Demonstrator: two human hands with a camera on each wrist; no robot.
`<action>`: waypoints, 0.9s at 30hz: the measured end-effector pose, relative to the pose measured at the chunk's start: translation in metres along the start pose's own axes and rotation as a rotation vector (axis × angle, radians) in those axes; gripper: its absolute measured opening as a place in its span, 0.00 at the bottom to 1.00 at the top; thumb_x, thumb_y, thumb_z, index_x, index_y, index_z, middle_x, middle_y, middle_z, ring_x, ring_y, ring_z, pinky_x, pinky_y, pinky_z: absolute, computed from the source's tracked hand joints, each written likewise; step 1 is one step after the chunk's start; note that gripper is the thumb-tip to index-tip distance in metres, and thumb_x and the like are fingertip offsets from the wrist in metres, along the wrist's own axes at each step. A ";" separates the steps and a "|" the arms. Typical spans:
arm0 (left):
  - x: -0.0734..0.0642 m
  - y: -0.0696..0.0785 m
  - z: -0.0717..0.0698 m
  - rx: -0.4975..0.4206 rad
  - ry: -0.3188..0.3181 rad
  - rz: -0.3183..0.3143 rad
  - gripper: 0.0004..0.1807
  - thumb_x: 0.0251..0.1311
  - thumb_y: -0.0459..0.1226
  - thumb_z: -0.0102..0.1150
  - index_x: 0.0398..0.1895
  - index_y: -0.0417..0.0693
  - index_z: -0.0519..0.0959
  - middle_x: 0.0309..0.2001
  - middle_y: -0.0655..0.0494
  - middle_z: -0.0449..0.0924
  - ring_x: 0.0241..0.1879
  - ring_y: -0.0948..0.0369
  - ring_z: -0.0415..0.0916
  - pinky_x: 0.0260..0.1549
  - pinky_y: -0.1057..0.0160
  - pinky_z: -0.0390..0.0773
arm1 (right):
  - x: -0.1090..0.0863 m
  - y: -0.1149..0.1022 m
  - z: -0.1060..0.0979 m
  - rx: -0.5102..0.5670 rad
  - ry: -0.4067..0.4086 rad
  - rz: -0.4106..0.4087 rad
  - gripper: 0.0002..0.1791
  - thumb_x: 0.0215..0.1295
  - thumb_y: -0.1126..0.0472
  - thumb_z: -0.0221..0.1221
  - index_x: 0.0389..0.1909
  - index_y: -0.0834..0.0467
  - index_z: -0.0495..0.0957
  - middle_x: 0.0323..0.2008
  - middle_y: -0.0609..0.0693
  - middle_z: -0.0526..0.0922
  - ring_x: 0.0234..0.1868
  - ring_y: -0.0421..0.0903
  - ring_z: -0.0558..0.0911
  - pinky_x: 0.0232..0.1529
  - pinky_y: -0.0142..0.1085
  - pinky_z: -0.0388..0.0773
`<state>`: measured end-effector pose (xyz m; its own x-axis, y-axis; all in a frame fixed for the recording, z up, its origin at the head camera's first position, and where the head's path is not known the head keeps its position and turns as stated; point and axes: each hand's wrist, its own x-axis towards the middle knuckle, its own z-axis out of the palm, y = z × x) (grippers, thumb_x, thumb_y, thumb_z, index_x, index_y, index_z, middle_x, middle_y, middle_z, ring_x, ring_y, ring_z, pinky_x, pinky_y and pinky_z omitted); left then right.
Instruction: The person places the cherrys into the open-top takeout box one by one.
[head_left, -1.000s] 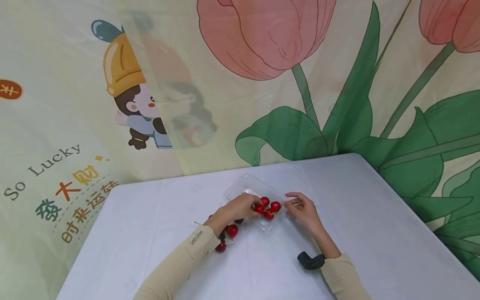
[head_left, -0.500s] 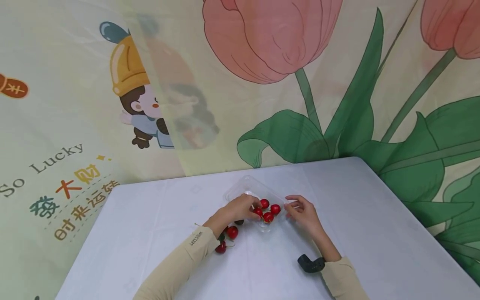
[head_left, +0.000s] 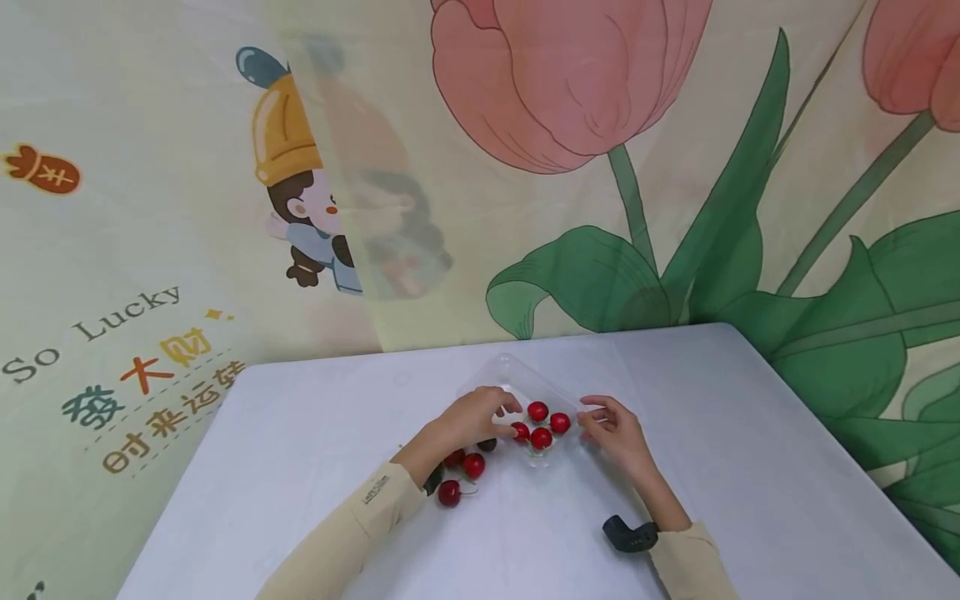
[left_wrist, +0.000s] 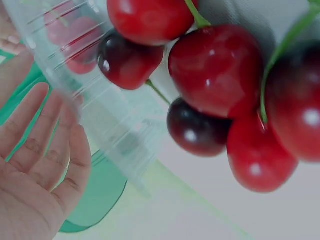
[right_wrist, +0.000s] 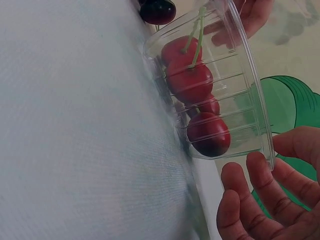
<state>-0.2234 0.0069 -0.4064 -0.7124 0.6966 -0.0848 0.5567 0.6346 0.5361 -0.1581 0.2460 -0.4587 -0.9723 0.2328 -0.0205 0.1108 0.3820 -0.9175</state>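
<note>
A clear plastic box [head_left: 505, 367] lies on the white table with several red cherries [head_left: 541, 438] inside. My left hand [head_left: 474, 417] hovers at its left side, the thumb and fingers spread apart around nothing. In the left wrist view the left hand's fingers [left_wrist: 35, 130] extend loosely beside the box's wall. At the right corner, my right hand [head_left: 611, 429] pinches the rim between thumb and fingertips; the right wrist view shows the thumb [right_wrist: 295, 142] on the rim. Outside the box, a group of loose cherries [head_left: 473, 466] lies below my left forearm, partly hidden by it.
The white-covered table [head_left: 540, 542] meets a printed fabric backdrop [head_left: 420, 317] along its far edge. A black wrist device [head_left: 628, 535] sits at the right sleeve. One dark cherry [head_left: 487, 445] lies close to the box's left side.
My left hand has loosened from a cherry in the box and drawn slightly left, its fingers opening. The right hand stays at the rim. The head view has shifted a little.
</note>
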 end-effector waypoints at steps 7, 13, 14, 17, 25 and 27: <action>-0.022 0.005 -0.016 0.005 0.071 0.021 0.20 0.59 0.40 0.67 0.54 0.46 0.80 0.50 0.53 0.81 0.49 0.55 0.78 0.44 0.62 0.78 | 0.001 0.002 -0.002 0.008 -0.003 -0.008 0.18 0.68 0.60 0.59 0.56 0.62 0.73 0.38 0.59 0.82 0.30 0.49 0.84 0.32 0.31 0.79; -0.046 0.003 -0.030 -0.014 0.154 0.021 0.19 0.59 0.40 0.67 0.53 0.46 0.80 0.49 0.53 0.81 0.49 0.53 0.78 0.48 0.56 0.78 | 0.002 0.000 -0.003 0.010 -0.016 -0.008 0.18 0.69 0.60 0.59 0.56 0.61 0.73 0.39 0.59 0.82 0.31 0.50 0.84 0.33 0.32 0.79; -0.050 0.002 -0.031 -0.019 0.159 0.016 0.19 0.59 0.39 0.67 0.53 0.45 0.80 0.49 0.52 0.81 0.49 0.53 0.78 0.48 0.55 0.78 | 0.002 0.001 -0.003 0.010 -0.018 -0.009 0.18 0.69 0.60 0.59 0.57 0.61 0.73 0.39 0.60 0.82 0.31 0.50 0.84 0.33 0.32 0.79; -0.062 -0.002 -0.032 -0.023 0.168 0.000 0.19 0.59 0.39 0.68 0.53 0.44 0.80 0.48 0.51 0.82 0.48 0.52 0.78 0.48 0.54 0.79 | 0.001 0.000 -0.004 0.012 -0.020 -0.012 0.18 0.69 0.60 0.59 0.56 0.61 0.73 0.39 0.61 0.82 0.31 0.51 0.84 0.33 0.32 0.79; -0.088 -0.025 -0.021 -0.049 0.180 -0.062 0.19 0.56 0.37 0.69 0.51 0.42 0.81 0.46 0.47 0.82 0.47 0.50 0.78 0.46 0.51 0.79 | 0.001 0.001 -0.004 -0.012 -0.018 0.009 0.19 0.69 0.58 0.58 0.58 0.59 0.72 0.40 0.59 0.82 0.32 0.49 0.83 0.33 0.30 0.79; -0.093 -0.032 -0.018 -0.055 0.182 -0.085 0.19 0.56 0.37 0.69 0.50 0.42 0.81 0.45 0.48 0.82 0.46 0.51 0.78 0.46 0.52 0.79 | 0.001 0.002 -0.005 -0.009 -0.020 0.016 0.19 0.70 0.57 0.58 0.58 0.59 0.72 0.41 0.59 0.82 0.32 0.49 0.83 0.33 0.30 0.79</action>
<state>-0.1824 -0.0842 -0.4005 -0.8243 0.5659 0.0191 0.4706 0.6661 0.5787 -0.1584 0.2511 -0.4584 -0.9743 0.2212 -0.0432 0.1282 0.3864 -0.9134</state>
